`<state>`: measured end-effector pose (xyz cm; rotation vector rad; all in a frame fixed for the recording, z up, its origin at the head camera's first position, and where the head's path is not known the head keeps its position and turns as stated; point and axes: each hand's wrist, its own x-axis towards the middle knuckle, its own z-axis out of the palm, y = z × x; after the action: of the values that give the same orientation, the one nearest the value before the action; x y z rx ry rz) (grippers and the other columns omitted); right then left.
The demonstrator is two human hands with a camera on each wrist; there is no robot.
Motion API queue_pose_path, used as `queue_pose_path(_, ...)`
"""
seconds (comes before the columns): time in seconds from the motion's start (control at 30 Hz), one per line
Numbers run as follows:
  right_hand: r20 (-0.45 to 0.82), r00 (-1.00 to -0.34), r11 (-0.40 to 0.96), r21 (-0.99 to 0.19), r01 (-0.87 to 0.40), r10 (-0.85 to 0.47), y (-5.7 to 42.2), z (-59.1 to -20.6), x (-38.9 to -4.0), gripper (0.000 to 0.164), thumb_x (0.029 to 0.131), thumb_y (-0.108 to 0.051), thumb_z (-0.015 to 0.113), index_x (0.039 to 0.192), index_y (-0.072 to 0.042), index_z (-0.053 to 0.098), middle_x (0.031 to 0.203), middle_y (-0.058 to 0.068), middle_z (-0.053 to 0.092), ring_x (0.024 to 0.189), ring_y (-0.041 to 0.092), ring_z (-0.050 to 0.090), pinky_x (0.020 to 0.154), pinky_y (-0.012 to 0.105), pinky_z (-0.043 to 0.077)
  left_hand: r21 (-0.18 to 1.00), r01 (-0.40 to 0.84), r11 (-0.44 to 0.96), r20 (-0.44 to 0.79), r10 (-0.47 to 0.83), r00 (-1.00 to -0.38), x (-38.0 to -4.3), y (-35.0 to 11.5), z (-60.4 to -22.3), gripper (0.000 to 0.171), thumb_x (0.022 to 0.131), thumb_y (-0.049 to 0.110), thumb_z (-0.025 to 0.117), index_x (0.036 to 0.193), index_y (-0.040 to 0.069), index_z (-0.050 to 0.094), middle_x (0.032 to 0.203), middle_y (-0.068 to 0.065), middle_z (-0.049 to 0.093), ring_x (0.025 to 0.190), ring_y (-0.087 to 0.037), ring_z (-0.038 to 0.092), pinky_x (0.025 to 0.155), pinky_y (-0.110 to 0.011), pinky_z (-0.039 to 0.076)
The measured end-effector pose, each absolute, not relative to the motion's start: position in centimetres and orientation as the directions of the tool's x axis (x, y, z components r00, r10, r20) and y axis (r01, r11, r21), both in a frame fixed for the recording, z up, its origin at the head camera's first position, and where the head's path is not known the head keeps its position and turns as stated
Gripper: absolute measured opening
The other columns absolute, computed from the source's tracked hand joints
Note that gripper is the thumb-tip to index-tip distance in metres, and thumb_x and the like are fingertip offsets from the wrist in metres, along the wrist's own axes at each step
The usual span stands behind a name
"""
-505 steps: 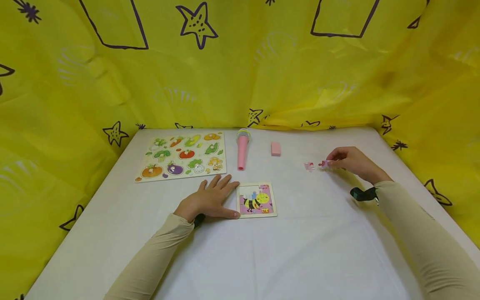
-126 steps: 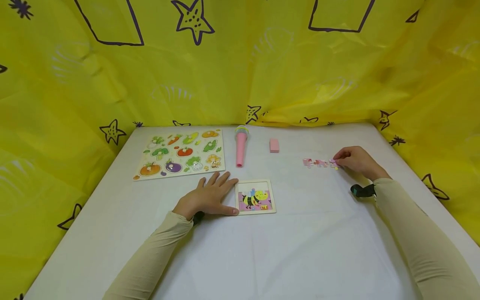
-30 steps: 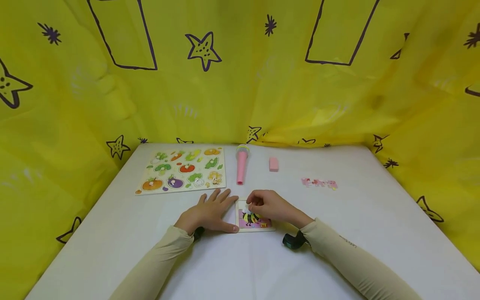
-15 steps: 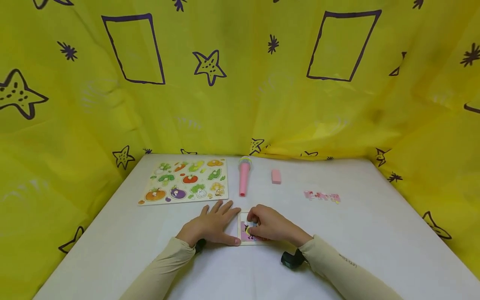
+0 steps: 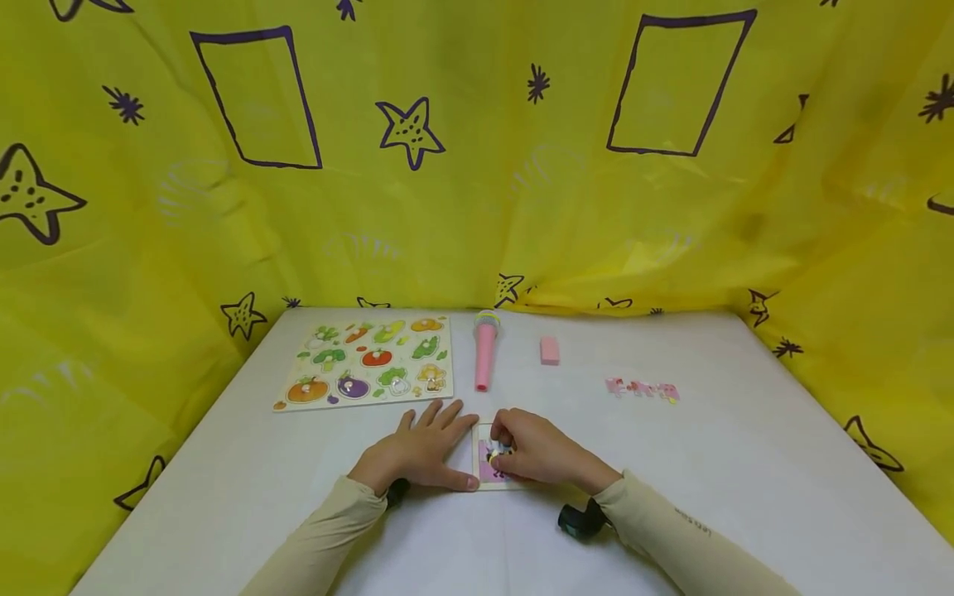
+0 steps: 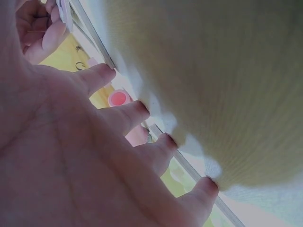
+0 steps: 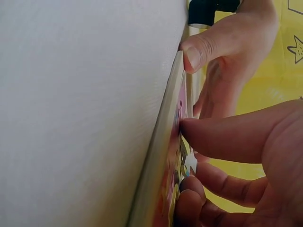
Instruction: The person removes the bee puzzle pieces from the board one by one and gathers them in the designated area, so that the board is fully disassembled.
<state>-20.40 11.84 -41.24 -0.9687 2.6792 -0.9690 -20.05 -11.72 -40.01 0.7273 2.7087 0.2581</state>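
Note:
A small jigsaw puzzle with a bee picture lies in a pale square frame in front of me. My left hand lies flat with spread fingers, its thumb and index fingertips touching the frame's left side. Over the puzzle, my right hand has curled fingers and hides much of the picture. In the right wrist view its thumb and fingers pinch a puzzle piece, which stands tilted up from the picture. Loose pink puzzle pieces lie in a row farther right on the table.
A vegetable peg puzzle board lies at the back left. Beside it are a pink toy microphone and a pink block. Yellow patterned cloth hangs behind and at both sides of the white table.
Since about four seconds ago, my right hand has left the row of loose pieces and come over to the framed puzzle. There it now pinches a piece. The left hand stays put.

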Motion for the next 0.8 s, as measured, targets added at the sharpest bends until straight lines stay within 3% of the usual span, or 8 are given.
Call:
queue_pose_path(0.3,0.097,-0.817,0.492,-0.756,-0.431,-0.568,11.86,-41.43,-20.45,0.014,0.094,-0.001,0.075,0.098,-0.005,0.062,0.077,-0.003,0.059,0.065,0.01,0.054,0.058,0.025,0.045,0.266,0.458,0.848,-0.256,0.52,-0.815,-20.04,-11.86,-40.16,0.097,0.092,0.064,0.076,0.168,0.02,0.036,0.177,-0.012,0.021,0.162,-0.041,0.012,0.122,-0.072,0.015)
queue_pose_path(0.8,0.101,-0.819,0.446,-0.798,-0.406,-0.565,11.91,-41.63,-20.78,0.012,0.096,0.001,0.072,0.096,-0.007,0.063,0.083,-0.003,0.062,0.076,0.014,0.057,0.068,0.026,0.049,0.275,0.455,0.847,-0.262,0.522,-0.812,-20.31,-11.86,-40.29,0.099,0.092,0.065,0.076,0.169,0.019,0.034,0.177,-0.012,0.019,0.162,-0.042,0.01,0.122,-0.073,0.012)
